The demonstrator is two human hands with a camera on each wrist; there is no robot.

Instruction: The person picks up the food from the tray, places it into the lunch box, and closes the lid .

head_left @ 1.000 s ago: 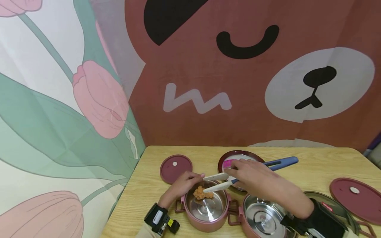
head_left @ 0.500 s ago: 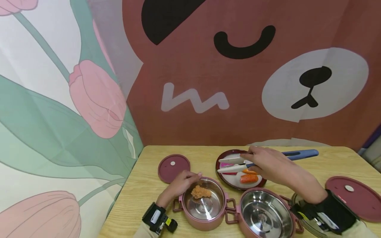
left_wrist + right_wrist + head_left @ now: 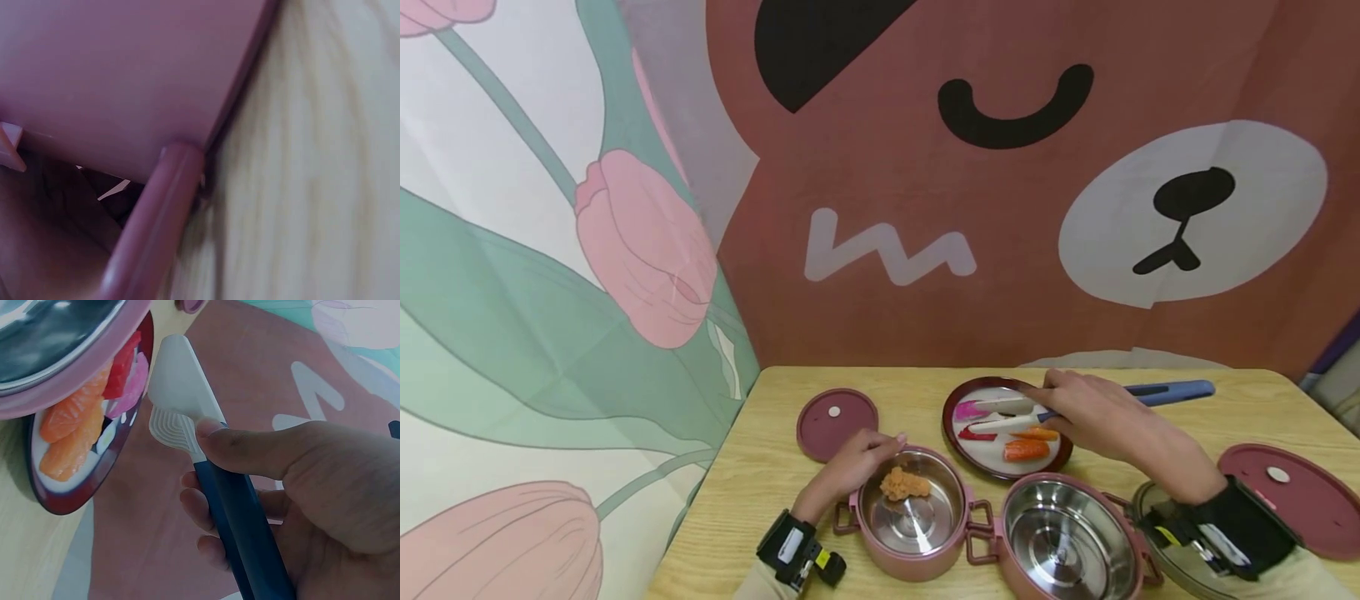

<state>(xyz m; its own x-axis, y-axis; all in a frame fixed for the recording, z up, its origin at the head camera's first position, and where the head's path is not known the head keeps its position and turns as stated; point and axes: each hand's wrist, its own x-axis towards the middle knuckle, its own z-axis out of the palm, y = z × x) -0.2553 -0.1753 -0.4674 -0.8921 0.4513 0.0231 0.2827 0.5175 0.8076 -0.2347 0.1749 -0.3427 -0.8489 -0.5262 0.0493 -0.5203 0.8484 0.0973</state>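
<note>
My right hand point(image 3: 1093, 412) grips blue-handled tongs point(image 3: 234, 519) with pale ends, the thumb on top in the right wrist view. The tong tips hover over a dark-rimmed plate point(image 3: 952, 446), near a pink piece point(image 3: 967, 410), with nothing visible between them. Also on the plate are a red piece point(image 3: 121, 372) and orange pieces with pale stripes point(image 3: 72, 450). With my left hand point(image 3: 853, 465) I hold the left pink pot point(image 3: 910, 567) at its rim; some fingers are hidden. Inside that pot lies a lumpy golden-brown piece like fried chicken point(image 3: 904, 483).
Beside it stands a second pink pot point(image 3: 1067, 533) with a shiny steel inside, the handles almost touching. A round maroon lid point(image 3: 837, 425) lies at back left, a larger maroon lid point(image 3: 1292, 500) at right. Under my right wrist is a glass lid point(image 3: 1180, 558).
My right hand has carried the tongs from over the left pot back to the plate, leaving the golden-brown piece in the pot. The left hand has stayed at the pot's rim.
</note>
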